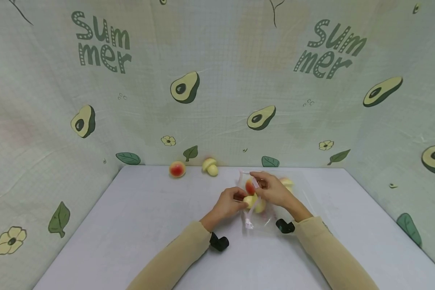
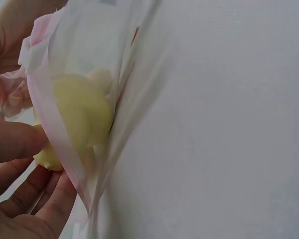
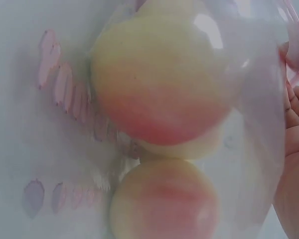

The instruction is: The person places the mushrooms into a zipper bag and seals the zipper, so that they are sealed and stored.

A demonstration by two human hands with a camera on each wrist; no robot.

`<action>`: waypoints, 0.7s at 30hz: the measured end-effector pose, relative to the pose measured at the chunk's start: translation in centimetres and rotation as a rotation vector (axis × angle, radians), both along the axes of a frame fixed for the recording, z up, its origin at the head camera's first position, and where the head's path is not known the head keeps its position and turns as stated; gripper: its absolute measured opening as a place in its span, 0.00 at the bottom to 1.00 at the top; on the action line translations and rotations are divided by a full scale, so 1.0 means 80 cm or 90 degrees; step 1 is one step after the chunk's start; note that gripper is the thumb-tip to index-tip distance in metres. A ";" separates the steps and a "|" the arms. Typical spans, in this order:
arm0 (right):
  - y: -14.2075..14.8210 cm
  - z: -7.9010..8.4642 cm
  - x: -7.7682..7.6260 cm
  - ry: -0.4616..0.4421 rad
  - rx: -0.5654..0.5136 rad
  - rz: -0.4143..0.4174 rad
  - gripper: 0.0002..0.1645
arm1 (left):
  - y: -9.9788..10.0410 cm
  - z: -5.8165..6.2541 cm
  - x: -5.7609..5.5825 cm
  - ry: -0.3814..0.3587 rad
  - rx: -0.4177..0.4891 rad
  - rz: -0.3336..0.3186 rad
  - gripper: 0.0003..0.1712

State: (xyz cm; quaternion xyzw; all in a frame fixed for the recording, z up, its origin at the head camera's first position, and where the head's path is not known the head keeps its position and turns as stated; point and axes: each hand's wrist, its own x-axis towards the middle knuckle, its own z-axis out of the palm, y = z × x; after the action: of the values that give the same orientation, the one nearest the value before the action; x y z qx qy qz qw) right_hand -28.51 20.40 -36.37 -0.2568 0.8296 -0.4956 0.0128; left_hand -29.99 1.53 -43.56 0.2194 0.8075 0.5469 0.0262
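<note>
A clear plastic bag with pink edging (image 1: 249, 222) lies across the table in front of me, its mouth facing left. My left hand (image 1: 228, 202) holds a pale yellow mushroom-like piece (image 2: 72, 114) between thumb and fingers at that mouth; the pink strip crosses in front of it in the left wrist view. My right hand (image 1: 274, 191) pinches the bag's edge higher up. Through the film in the right wrist view show a large yellow-and-red peach (image 3: 164, 79) and, below it, another peach (image 3: 164, 204). Some pale yellow shows between them.
At the table's back edge sit another red-and-yellow peach (image 1: 177, 169) and a pale yellow mushroom (image 1: 210, 166), left of the bag. A patterned cloth (image 1: 217, 121) hangs behind the white table (image 1: 148, 209) and along both sides. Black wrist cameras (image 1: 219, 242) are strapped on below both hands.
</note>
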 end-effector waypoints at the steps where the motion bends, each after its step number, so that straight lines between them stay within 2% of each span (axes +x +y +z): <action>1: 0.000 0.000 0.000 -0.002 -0.002 0.001 0.33 | 0.001 0.000 0.000 -0.001 0.000 0.000 0.12; 6: 0.002 -0.003 -0.003 0.004 -0.011 0.005 0.33 | 0.006 0.001 0.001 -0.002 0.004 -0.008 0.12; 14: 0.012 -0.033 -0.026 0.003 -0.028 0.008 0.34 | 0.013 0.001 0.000 -0.020 0.004 -0.014 0.13; 21: 0.013 -0.036 -0.030 0.009 -0.032 0.006 0.35 | 0.011 -0.002 -0.002 -0.020 0.000 -0.005 0.13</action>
State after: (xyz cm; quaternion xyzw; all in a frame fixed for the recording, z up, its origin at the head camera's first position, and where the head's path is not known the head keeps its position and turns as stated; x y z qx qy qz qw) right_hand -30.89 21.44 -39.26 -0.2643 0.8159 -0.5143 0.0028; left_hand -30.11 2.39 -43.68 0.2142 0.8060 0.5503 0.0407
